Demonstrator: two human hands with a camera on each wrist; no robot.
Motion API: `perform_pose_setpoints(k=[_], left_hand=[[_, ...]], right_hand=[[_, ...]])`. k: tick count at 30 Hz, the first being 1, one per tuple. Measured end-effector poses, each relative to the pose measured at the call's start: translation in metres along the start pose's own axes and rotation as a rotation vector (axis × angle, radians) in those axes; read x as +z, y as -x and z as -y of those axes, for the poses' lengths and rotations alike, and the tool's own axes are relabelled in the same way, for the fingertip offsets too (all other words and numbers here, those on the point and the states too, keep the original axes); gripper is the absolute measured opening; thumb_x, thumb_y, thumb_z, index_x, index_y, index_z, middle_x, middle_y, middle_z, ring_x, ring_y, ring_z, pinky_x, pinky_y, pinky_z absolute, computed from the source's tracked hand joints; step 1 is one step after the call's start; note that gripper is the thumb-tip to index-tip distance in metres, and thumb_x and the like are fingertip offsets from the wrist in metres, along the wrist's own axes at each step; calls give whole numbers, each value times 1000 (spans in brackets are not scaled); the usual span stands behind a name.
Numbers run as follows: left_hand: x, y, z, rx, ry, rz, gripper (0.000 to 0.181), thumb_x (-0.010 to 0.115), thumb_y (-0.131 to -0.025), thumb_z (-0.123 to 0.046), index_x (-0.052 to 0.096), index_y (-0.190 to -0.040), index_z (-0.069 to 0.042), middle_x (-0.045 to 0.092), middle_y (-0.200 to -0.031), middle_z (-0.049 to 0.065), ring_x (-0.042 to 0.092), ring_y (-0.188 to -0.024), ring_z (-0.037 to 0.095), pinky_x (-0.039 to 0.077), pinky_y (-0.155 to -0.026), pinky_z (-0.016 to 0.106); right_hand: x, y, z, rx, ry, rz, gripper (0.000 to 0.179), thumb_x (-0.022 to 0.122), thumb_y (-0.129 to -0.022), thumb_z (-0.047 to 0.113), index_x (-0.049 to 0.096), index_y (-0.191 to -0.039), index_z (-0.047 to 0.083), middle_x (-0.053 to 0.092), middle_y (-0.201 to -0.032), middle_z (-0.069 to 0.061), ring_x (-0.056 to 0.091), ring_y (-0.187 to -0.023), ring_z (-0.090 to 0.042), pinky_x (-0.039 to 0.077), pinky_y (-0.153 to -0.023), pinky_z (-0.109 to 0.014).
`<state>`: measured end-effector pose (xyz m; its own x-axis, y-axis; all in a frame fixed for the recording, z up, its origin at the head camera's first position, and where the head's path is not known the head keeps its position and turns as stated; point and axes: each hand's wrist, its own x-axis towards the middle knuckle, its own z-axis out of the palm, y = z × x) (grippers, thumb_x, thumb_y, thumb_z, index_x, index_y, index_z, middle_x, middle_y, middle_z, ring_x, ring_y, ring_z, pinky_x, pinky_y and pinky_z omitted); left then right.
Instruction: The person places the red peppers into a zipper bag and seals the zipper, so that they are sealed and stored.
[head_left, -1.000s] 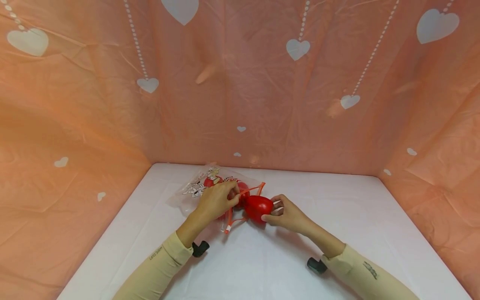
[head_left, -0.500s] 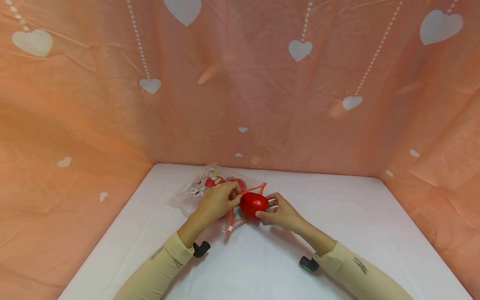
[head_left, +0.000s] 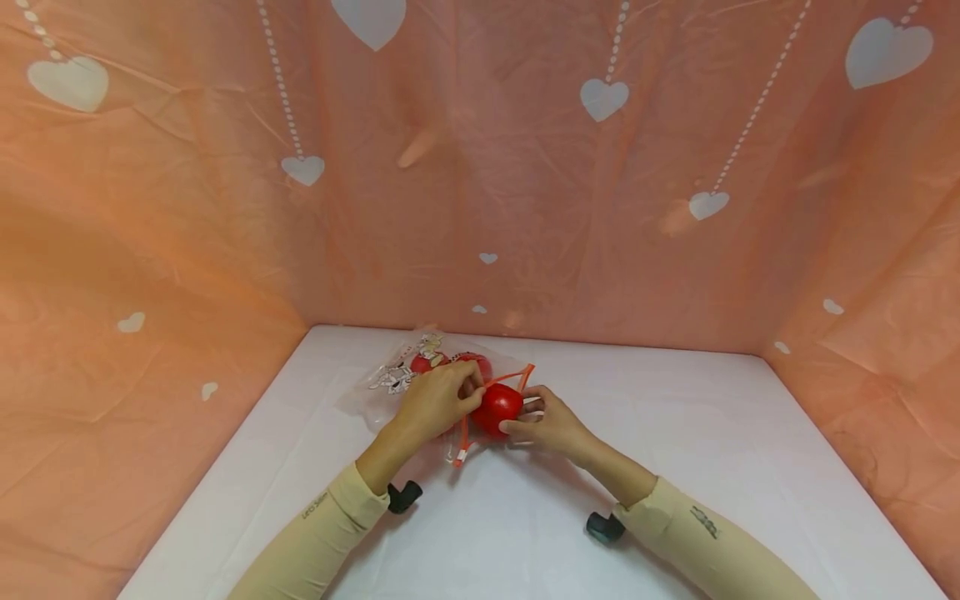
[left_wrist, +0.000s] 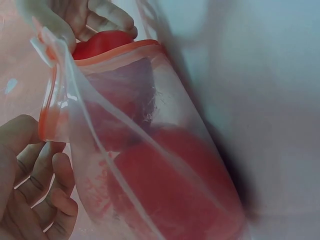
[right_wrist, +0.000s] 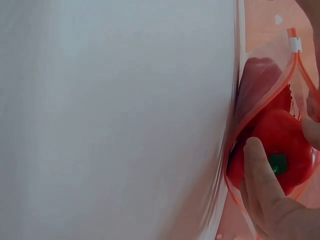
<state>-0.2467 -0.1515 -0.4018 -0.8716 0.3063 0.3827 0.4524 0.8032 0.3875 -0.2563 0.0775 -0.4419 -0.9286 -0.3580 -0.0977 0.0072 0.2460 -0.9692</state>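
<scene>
A red bell pepper [right_wrist: 286, 137] with a green stem sits in the mouth of a clear printed zipper bag [left_wrist: 185, 100]. My right hand [head_left: 552, 425] grips the pepper by its stem end, thumb on one side and fingers on the other. With its thumb and fingertips, my left hand [head_left: 438, 398] pinches the orange rim [left_wrist: 47, 120] of the bag. More red peppers [left_wrist: 172, 182] show through the plastic, deeper inside. A white slider [right_wrist: 296, 44] sits at one end of the orange zipper. In the head view my left hand covers part of the bag.
The bag lies toward the back of a white-covered table [head_left: 510, 533]. Peach cloth [head_left: 525, 208] with white hearts hangs behind and at both sides. Dark wrist-camera mounts [head_left: 405, 497] stick out below both sleeves.
My right hand has moved left with the bell pepper, which is now farther into the bag's mouth. My left hand keeps its place on the rim.
</scene>
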Motion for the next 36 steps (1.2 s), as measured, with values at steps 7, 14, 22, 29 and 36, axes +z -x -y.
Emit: perform_pose_setpoints(k=[7, 14, 22, 29, 36], left_hand=[[1, 0, 0, 0, 10, -7, 10, 81, -95, -21, 71, -95, -19, 68, -78, -9, 59, -70, 8, 51, -62, 27], [-1, 0, -1, -3, 19, -7, 10, 81, -95, -20, 71, -95, -18, 68, -79, -8, 60, -71, 9, 52, -62, 27], [0, 1, -1, -1, 19, -12, 10, 81, -95, -20, 71, -94, -19, 67, -77, -10, 58, -69, 8, 50, -61, 28], [-1, 0, -2, -2, 5, -7, 10, 81, -95, -20, 71, -94, -20, 69, -78, -10, 59, -69, 8, 50, -60, 27], [1, 0, -2, 3, -22, -1, 10, 81, -95, -21, 70, -94, -22, 70, -80, -10, 62, -71, 9, 50, -60, 28]], right_hand=[[4, 2, 2, 18, 33, -2, 71, 84, -91, 8, 43, -146, -7, 66, -127, -26, 73, -110, -33, 62, -92, -40], [4, 7, 3, 33, 81, -81, 59, 84, -91, 11, 52, -137, -7, 71, -112, -18, 75, -92, -25, 62, -84, -35], [1, 10, 2, 30, 73, -51, 61, 80, -94, 11, 50, -143, -12, 73, -103, -15, 78, -87, -30, 64, -84, -36], [0, 7, 2, 25, 90, -52, 51, 81, -96, 13, 58, -135, -10, 75, -102, -14, 77, -87, -27, 64, -83, -36], [4, 1, 0, 17, 9, -35, 45, 79, -96, 7, 59, -131, -14, 73, -103, -20, 79, -88, -33, 65, -80, -37]])
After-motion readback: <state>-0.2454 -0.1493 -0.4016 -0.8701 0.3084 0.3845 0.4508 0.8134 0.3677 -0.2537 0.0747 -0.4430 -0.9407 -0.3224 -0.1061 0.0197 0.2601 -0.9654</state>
